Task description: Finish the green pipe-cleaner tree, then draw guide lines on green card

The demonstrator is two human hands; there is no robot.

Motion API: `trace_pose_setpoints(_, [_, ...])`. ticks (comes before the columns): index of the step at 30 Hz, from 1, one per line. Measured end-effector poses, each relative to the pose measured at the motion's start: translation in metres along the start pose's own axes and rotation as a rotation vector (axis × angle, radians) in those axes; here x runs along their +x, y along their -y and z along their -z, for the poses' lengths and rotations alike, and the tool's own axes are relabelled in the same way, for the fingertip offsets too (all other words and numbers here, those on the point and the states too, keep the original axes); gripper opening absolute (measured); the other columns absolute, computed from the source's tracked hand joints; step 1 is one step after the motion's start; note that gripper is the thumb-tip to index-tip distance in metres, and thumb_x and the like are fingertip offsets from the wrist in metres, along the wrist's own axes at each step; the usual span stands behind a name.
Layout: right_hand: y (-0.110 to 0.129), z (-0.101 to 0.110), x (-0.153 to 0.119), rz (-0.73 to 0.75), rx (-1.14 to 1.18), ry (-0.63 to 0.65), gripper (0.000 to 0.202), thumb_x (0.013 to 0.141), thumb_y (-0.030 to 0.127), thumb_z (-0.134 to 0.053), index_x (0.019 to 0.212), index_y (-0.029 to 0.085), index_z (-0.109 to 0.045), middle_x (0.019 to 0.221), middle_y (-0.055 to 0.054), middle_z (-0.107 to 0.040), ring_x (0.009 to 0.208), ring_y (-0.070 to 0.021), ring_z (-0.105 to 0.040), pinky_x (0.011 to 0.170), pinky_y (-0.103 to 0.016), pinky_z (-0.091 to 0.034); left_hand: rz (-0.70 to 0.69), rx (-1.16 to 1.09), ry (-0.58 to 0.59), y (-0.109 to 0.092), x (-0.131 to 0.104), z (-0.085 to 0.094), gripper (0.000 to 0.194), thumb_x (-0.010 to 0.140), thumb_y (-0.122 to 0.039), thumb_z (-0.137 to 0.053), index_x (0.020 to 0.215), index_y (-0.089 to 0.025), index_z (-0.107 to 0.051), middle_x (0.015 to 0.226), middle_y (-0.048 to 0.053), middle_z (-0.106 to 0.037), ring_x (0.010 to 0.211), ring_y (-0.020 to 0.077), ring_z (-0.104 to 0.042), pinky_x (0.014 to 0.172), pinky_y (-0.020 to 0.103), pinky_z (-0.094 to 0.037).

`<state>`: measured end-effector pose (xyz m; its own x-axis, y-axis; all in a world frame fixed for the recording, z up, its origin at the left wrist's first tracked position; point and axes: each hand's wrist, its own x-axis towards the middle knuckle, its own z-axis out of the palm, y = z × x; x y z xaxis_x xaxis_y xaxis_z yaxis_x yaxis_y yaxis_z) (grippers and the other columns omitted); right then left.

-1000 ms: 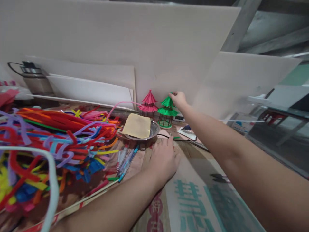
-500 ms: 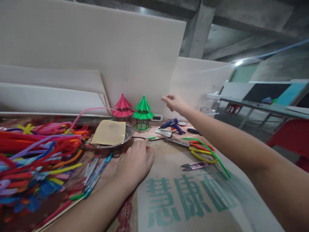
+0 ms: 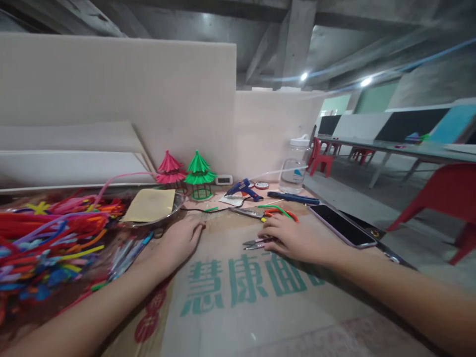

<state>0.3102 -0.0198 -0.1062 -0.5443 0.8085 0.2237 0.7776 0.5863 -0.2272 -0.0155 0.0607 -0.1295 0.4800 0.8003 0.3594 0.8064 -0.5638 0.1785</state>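
Observation:
My left hand (image 3: 183, 237) lies on the work surface, palm down and holding nothing, just in front of the metal dish (image 3: 177, 210) with a yellow sheet (image 3: 149, 205) on it. My right hand (image 3: 297, 237) rests with its fingers loosely spread over the thread snips (image 3: 253, 245) and part of the scissors (image 3: 247, 212); their handles are partly hidden. Beyond the hands stand a green pavilion-like model (image 3: 198, 176) and a pink one (image 3: 170, 171). A blue glue gun (image 3: 243, 189) sits to their right, and a green pipe cleaner (image 3: 277, 208) crosses the scissors.
Colourful pipe cleaners (image 3: 55, 248) are heaped at the left, beside several pens (image 3: 132, 255). A phone (image 3: 342, 225) lies at the right, with a clear bottle (image 3: 293, 171) behind it. White boards (image 3: 119, 99) stand along the back. A red chair (image 3: 442, 198) is beyond the right edge.
My right hand has come down from the air near the board to the snips and scissors. The view has turned right, bringing in the phone; my left hand stays on the surface.

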Motion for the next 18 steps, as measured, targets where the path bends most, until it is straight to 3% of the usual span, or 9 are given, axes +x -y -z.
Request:
trace_pose_setpoints(3, [-0.003, -0.021, -0.005, -0.005, -0.047, -0.116, 0.028, 0.103, 0.033, -0.052, 0.113, 0.019, -0.075, 0.113, -0.013, -0.072, 0.113, -0.0297, -0.061, 0.099, -0.048, -0.049, -0.032, 0.024, 0.108, -0.033, -0.018, 0.006, 0.04, 0.095, -0.039, -0.049, 0.117, -0.017, -0.074, 0.13, 0.017, -0.07, 0.122, 0.0357, -0.064, 0.111, 0.052, -0.046])
trace_pose_setpoints(6, [-0.013, -0.035, 0.0, -0.019, -0.009, -0.171, 0.032, 0.105, 0.034, -0.048, 0.11, 0.018, -0.075, 0.11, -0.014, -0.071, 0.109, -0.0302, -0.06, 0.096, -0.047, -0.049, -0.075, -0.113, 0.34, -0.084, -0.046, 0.018, 0.061, 0.096, -0.049, -0.053, 0.149, -0.019, -0.053, 0.161, 0.016, -0.043, 0.149, 0.0381, -0.039, 0.12, 0.058, -0.033])
trace_pose_setpoints(8, [-0.02, -0.04, 0.004, -0.043, 0.01, -0.193, 0.034, 0.105, 0.032, -0.045, 0.105, 0.017, -0.075, 0.105, -0.015, -0.071, 0.105, -0.0301, -0.059, 0.094, -0.047, -0.048, -0.275, -0.275, 0.543, -0.115, -0.057, 0.03, 0.063, 0.094, -0.055, -0.057, 0.152, -0.03, -0.049, 0.162, 0.007, -0.043, 0.149, 0.0342, -0.04, 0.122, 0.053, -0.034])
trace_pose_setpoints(10, [-0.024, -0.043, 0.007, -0.074, 0.028, -0.215, 0.033, 0.105, 0.03, -0.045, 0.1, 0.016, -0.075, 0.101, -0.015, -0.071, 0.102, -0.0295, -0.06, 0.092, -0.045, -0.048, -0.619, -0.479, 0.778, -0.132, -0.053, 0.038, 0.045, 0.096, -0.059, -0.052, 0.131, -0.037, -0.069, 0.147, 0.0, -0.062, 0.138, 0.0283, -0.055, 0.117, 0.042, -0.043])
trace_pose_setpoints(12, [-0.026, -0.045, 0.008, -0.112, 0.048, -0.243, 0.029, 0.104, 0.027, -0.046, 0.098, 0.016, -0.073, 0.1, -0.014, -0.072, 0.1, -0.0285, -0.061, 0.089, -0.042, -0.048, -0.447, -0.539, 0.653, -0.135, -0.039, 0.035, 0.046, 0.102, -0.054, -0.036, 0.107, -0.035, -0.078, 0.128, -0.002, -0.073, 0.126, 0.024, -0.064, 0.111, 0.036, -0.048])
trace_pose_setpoints(13, [-0.027, -0.045, 0.009, -0.136, 0.06, -0.263, 0.029, 0.104, 0.026, -0.045, 0.097, 0.016, -0.071, 0.099, -0.013, -0.072, 0.098, -0.0275, -0.062, 0.087, -0.041, -0.048, -0.279, -0.491, 0.541, -0.135, -0.031, 0.03, 0.046, 0.102, -0.051, -0.037, 0.113, -0.031, -0.076, 0.131, 0.002, -0.072, 0.127, 0.0247, -0.063, 0.112, 0.037, -0.047])
trace_pose_setpoints(15, [-0.029, -0.044, 0.011, -0.187, 0.091, -0.304, 0.031, 0.105, 0.024, -0.04, 0.095, 0.016, -0.068, 0.093, -0.012, -0.072, 0.088, -0.0245, -0.065, 0.08, -0.037, -0.05, -0.142, -0.41, 0.407, -0.134, -0.021, 0.018, 0.06, 0.099, -0.047, -0.041, 0.145, -0.01, -0.055, 0.159, 0.022, -0.043, 0.149, 0.0387, -0.036, 0.123, 0.057, -0.026])
trace_pose_setpoints(16, [-0.03, -0.044, 0.011, -0.207, 0.109, -0.322, 0.032, 0.105, 0.024, -0.037, 0.094, 0.016, -0.066, 0.088, -0.01, -0.072, 0.082, -0.023, -0.065, 0.076, -0.035, -0.05, -0.142, -0.395, 0.409, -0.135, -0.02, 0.015, 0.071, 0.094, -0.051, -0.052, 0.148, -0.007, -0.05, 0.162, 0.025, -0.036, 0.152, 0.0435, -0.028, 0.124, 0.062, -0.019])
trace_pose_setpoints(18, [-0.032, -0.044, 0.011, -0.227, 0.145, -0.352, 0.034, 0.106, 0.024, -0.033, 0.094, 0.017, -0.064, 0.085, -0.009, -0.073, 0.077, -0.0215, -0.067, 0.071, -0.032, -0.051, -0.362, -0.506, 0.624, -0.142, -0.027, 0.014, 0.065, 0.088, -0.058, -0.061, 0.141, -0.02, -0.06, 0.149, 0.015, -0.057, 0.14, 0.0369, -0.049, 0.118, 0.05, -0.036])
